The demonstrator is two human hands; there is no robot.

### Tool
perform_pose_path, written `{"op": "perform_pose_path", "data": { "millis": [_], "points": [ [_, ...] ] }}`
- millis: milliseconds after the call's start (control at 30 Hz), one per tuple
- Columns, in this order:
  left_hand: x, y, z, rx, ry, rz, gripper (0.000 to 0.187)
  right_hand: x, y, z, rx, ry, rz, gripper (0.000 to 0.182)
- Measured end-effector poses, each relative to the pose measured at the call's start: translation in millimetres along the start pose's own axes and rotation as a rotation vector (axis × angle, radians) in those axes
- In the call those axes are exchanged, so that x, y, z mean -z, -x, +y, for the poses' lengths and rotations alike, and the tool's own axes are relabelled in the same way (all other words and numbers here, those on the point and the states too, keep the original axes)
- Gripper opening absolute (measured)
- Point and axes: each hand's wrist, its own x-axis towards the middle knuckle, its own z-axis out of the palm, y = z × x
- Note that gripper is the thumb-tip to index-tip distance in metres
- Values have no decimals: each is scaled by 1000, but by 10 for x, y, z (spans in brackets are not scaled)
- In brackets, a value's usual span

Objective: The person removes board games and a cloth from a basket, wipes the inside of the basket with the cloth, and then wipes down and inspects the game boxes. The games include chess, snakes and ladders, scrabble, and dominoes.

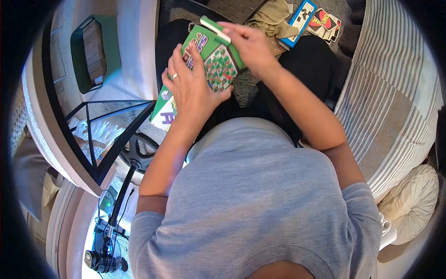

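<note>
A green board game box (220, 66) with a printed snakes-and-ladders style board on its face is held tilted above my lap. My left hand (188, 83), with a ring on one finger, is spread across the printed face and grips the box. At the box's far end, a flap with a white edge (215, 30) stands up. My right hand (251, 49) has its fingers closed at that flap, and the fingertips are partly hidden behind it. What is inside the box does not show.
Beyond my knees lie UNO cards (324, 22), a blue box (298, 21), a crumpled khaki cloth (273, 18) and a dark woven tray (237, 10). A striped cover (395, 93) is at right. A green bin (81, 56) and a fan (114, 253) are at left.
</note>
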Motion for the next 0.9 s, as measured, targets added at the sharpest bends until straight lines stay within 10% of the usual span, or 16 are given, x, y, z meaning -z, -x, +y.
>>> {"op": "perform_pose_path", "data": {
  "millis": [300, 467, 567, 900],
  "points": [
    [-4, -293, -37, 128, 89, 151, 111, 165, -588, -117, 8, 166, -197, 24],
    [-193, -825, -966, 150, 851, 300, 65, -24, -758, -308, 89, 100, -334, 22],
    [-60, -994, -1068, 194, 1493, 30, 43, -195, -933, -336, 183, 114, -399, 21],
    [264, -546, -972, 208, 1388, 317, 32, -139, -408, -580, 92, 3, -415, 29]
  ]
}}
